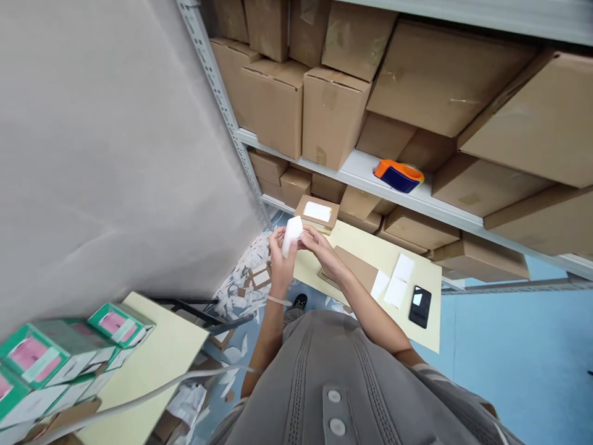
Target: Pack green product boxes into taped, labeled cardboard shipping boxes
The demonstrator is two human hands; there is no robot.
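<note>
In front of my body, over the far left corner of the table, my left hand (280,252) grips a small white block-like piece (293,232), its kind not clear. From the other side my right hand (317,242) closes on the same piece with thumb and fingers. A pale band circles my left wrist. Just beyond my hands sits a brown carton with a white label (317,212). Beside my right forearm, a flat brown cardboard piece (359,267) and white paper sheets (399,281) lie on the cream table (428,337).
A black phone (419,306) lies on the table's right part. Shelves (456,213) full of cartons rise beyond, with an orange and blue tape roll (399,175). Green-and-white boxes (44,355) occupy a side table (160,346). A grey cord (185,376) crosses it; paper scraps (236,290) litter the floor.
</note>
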